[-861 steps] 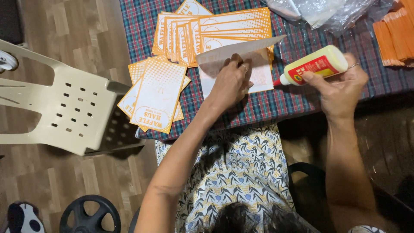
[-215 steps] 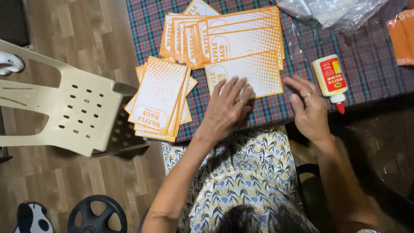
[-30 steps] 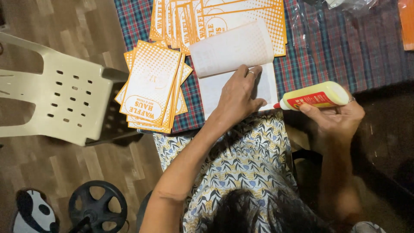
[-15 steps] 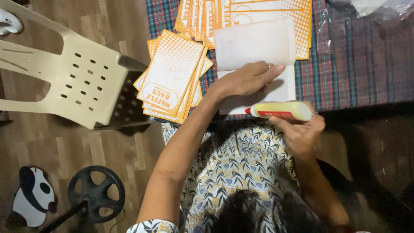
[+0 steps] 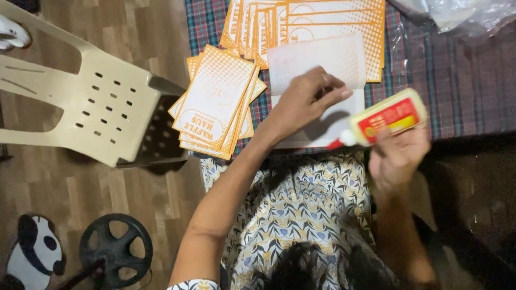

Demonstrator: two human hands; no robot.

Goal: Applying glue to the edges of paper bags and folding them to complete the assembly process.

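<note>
Since half a second ago our right hand (image 5: 399,156) has tilted the glue bottle (image 5: 382,118) upward, so its body now slants toward the far right while its red tip points down and left at the near edge of the white paper (image 5: 317,115). Before, the bottle lay almost level along that near edge. We grip the bottle from below, fingers closed around its body, though the hand is blurred.

Our left hand (image 5: 303,99) rests on the white paper, fingers bent and pressing on it, holding nothing else. A flap of the paper stands folded up on the far side of this hand, partly covering the row of orange sheets (image 5: 322,21) that lies overlapped along the far part of the surface (image 5: 462,86), which wears a dark plaid cloth.

Left of the white paper, a fanned stack of orange cards (image 5: 217,104) hangs over the left edge of the surface. Clear plastic wrap (image 5: 462,13) sits at the far right corner.

Further left on the wooden floor stands a beige plastic chair (image 5: 86,102), and nearer to us a black wheel (image 5: 115,249).
</note>
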